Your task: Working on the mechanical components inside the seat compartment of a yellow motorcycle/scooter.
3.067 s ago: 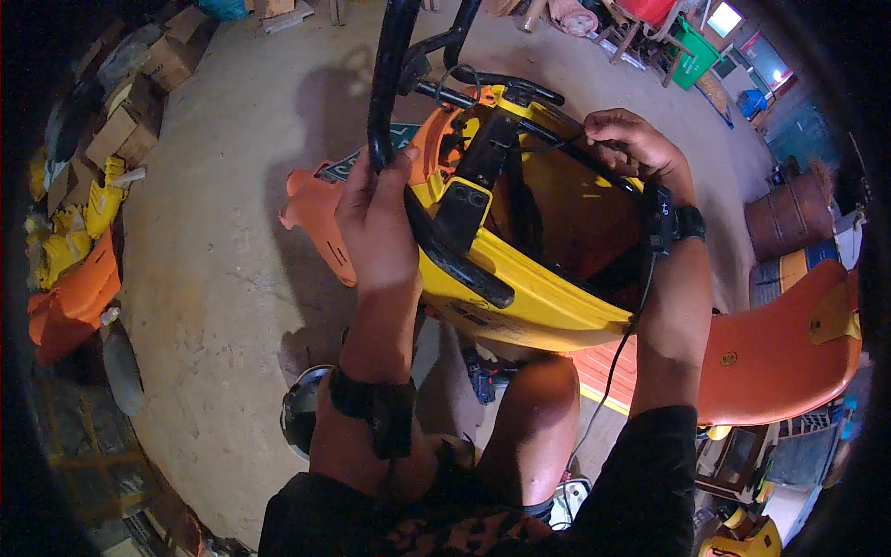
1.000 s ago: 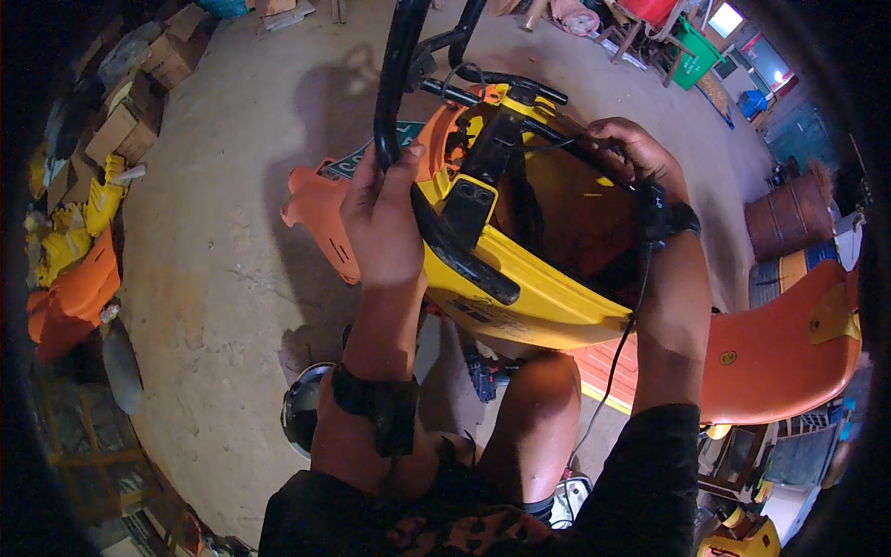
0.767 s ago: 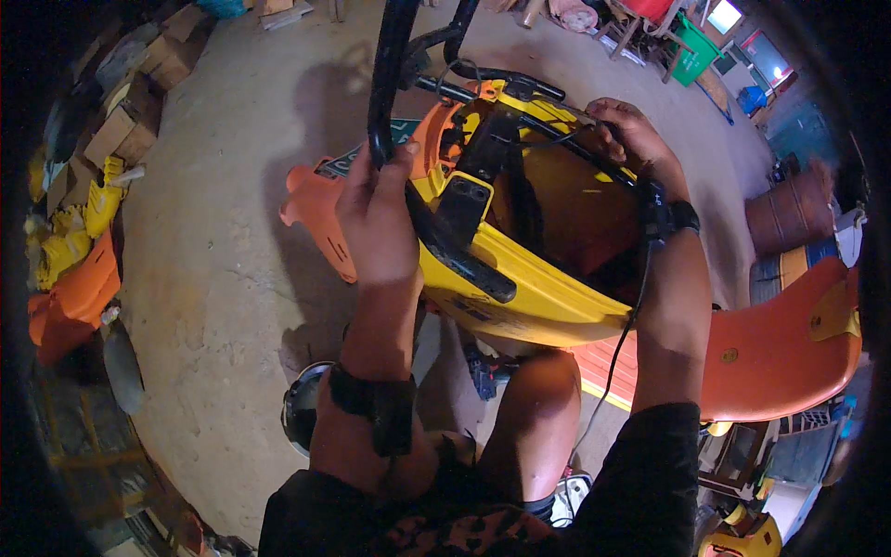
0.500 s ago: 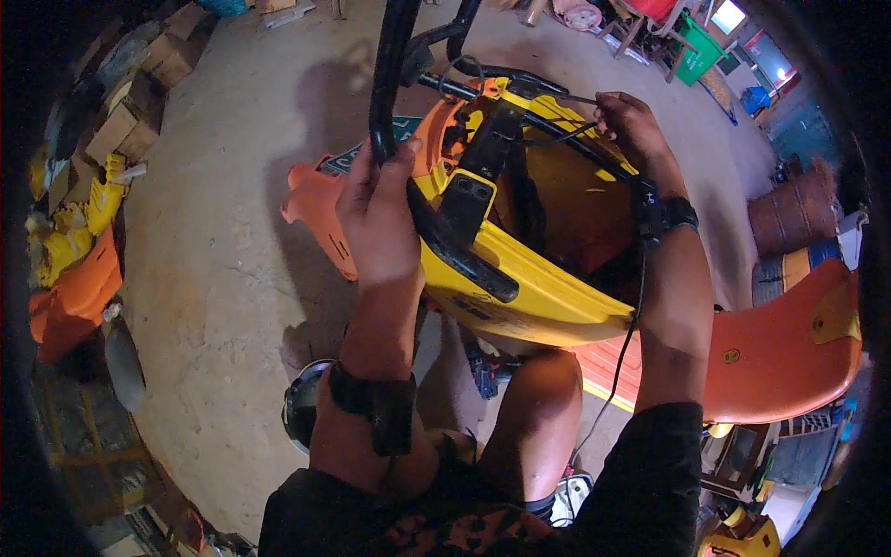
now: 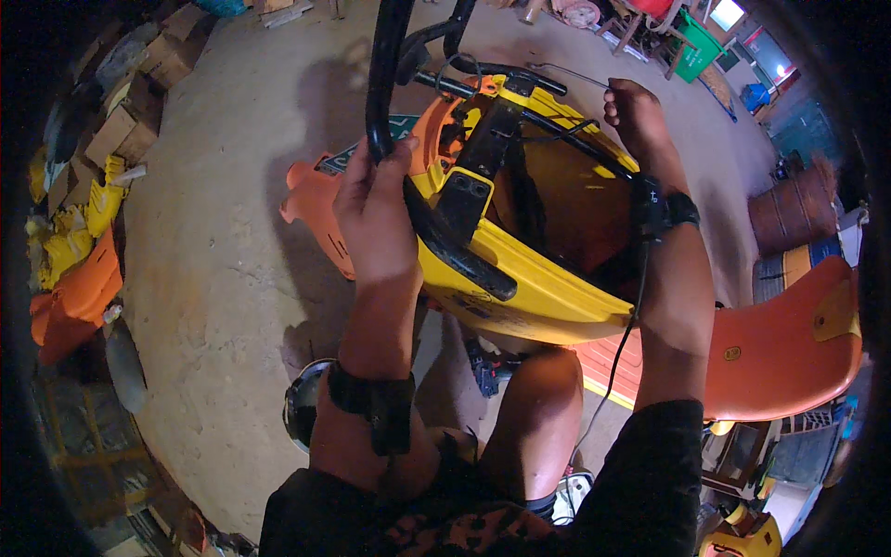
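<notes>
My left hand [image 5: 379,218] grips a bent black tube [image 5: 385,74] on the left of a scooter-like frame with a yellow body [image 5: 529,292], an orange front piece [image 5: 320,218] and a black central bracket [image 5: 469,200]. My right hand [image 5: 640,121] is raised at the body's far right, closed on the end of a long, thin metal tool [image 5: 571,72] that points left over the tubes; its far end is small to make out. Below it a black cable [image 5: 566,132] loops over the crossbar. An orange seat [image 5: 780,353] sits at the right.
Cardboard boxes [image 5: 130,121], yellow plastic parts [image 5: 104,200] and an orange panel [image 5: 79,302] line the left. A green bin [image 5: 694,51], a rusty drum [image 5: 794,209] and clutter stand along the right and back. A cordless tool [image 5: 481,367] and a round container [image 5: 302,408] lie near my legs.
My right hand has moved up and away from the crossbar, drawing the thin metal tool out toward the back, where it now shows clearly. My left hand stays on the tube.
</notes>
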Available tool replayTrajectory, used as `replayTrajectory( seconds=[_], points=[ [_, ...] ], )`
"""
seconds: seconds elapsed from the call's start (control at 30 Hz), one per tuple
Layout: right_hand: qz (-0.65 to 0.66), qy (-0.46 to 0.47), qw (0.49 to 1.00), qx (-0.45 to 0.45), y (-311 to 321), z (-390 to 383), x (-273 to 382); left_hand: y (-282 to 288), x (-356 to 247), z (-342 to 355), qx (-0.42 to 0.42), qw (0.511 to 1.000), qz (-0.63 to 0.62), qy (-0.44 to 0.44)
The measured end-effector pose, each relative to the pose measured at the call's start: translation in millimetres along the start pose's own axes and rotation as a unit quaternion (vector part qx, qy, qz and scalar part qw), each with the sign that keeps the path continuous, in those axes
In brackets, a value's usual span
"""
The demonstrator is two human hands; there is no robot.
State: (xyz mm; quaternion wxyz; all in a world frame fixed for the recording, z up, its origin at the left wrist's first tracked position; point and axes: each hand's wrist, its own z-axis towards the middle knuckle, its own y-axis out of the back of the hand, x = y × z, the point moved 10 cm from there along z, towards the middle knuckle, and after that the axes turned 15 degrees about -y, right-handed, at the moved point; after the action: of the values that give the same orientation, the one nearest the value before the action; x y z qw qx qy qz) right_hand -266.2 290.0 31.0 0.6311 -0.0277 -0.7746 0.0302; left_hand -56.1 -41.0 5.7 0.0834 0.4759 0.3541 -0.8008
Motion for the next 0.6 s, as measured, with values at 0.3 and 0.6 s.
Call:
replayTrajectory(
  seconds=[0.3, 0.6],
  points=[
    [-0.024, 0.012, 0.996, 0.084, -9, -11, 10, 0, 10, -2, -0.014, 0.998, -0.054, 0.039],
    [-0.055, 0.055, 0.986, 0.147, -32, -28, 23, -2, -4, -3, -0.001, 0.999, -0.036, 0.003]
  ],
)
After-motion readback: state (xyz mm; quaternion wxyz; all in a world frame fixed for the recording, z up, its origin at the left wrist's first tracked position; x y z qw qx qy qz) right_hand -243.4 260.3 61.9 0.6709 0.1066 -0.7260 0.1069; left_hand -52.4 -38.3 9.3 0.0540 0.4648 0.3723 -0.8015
